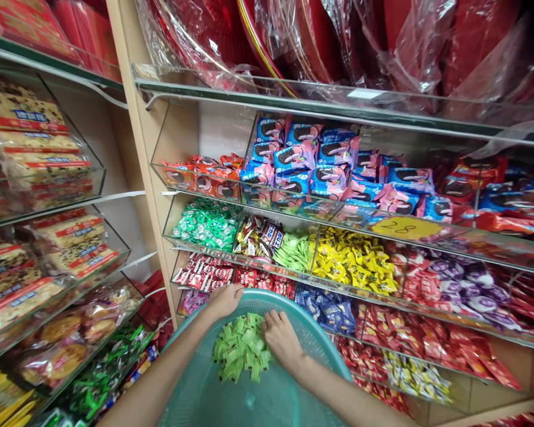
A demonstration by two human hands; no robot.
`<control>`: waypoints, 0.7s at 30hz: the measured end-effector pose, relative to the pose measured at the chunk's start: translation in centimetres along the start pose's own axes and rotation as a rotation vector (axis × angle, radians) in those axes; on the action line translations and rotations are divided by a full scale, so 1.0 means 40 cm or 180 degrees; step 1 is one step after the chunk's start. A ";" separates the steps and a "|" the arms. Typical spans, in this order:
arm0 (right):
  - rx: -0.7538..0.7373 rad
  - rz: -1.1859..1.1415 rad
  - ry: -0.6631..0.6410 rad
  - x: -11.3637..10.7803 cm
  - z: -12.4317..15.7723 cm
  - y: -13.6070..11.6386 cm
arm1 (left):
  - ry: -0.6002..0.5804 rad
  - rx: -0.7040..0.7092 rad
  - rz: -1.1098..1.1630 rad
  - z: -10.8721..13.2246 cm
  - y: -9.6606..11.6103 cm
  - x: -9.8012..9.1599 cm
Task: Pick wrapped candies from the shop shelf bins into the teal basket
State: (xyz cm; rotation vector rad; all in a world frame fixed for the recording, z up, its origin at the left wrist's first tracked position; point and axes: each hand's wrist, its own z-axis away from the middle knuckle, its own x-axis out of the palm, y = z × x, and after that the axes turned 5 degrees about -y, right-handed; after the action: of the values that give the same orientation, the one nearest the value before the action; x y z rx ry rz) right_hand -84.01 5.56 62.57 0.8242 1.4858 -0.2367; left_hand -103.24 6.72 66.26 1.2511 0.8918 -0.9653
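Note:
A large teal plastic basket (320, 332) with mesh sides is in front of me at the bottom centre. A heap of small green-wrapped candies (240, 350) lies in it, toward the far side. My left hand (225, 300) is at the basket's far left rim, its fingers closed over the edge. Inside the basket, my right hand (282, 339) is at the right side of the heap. Its fingers are curled against the green candies, and the fingertips are partly hidden.
Glass-fronted shelves hold green candies (207, 224), yellow candies (356, 261), purple candies (469, 284) and blue cookie packs (293, 157). A yellow price tag (406, 227) reads 28. Packaged crackers (31, 127) fill the left shelves. Red plastic-wrapped items (320, 41) overhang above.

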 end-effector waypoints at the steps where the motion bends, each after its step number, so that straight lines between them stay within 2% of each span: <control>1: 0.0002 -0.0018 0.0052 -0.016 -0.001 0.003 | 0.0017 0.0007 0.0007 0.000 -0.001 0.000; 7: 0.0296 -0.0044 0.0642 -0.188 -0.041 0.085 | 0.0042 0.0005 0.0046 0.002 0.001 0.000; 11: 0.0572 0.0012 0.0854 -0.254 -0.062 0.148 | 0.0022 -0.0035 0.0102 0.006 -0.005 0.000; 17: 0.0831 0.0235 0.0782 -0.293 -0.107 0.254 | 0.0010 -0.0067 0.0180 0.011 -0.015 0.004; 21: 0.1189 0.0107 0.0245 -0.322 -0.196 0.342 | 0.0015 -0.0025 0.0174 0.013 -0.010 0.002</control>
State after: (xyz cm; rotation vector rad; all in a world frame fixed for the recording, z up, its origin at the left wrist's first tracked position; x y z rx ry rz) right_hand -83.29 15.75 80.20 1.1667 1.5205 -0.4713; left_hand -103.57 6.18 66.09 1.2651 0.8600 -0.9152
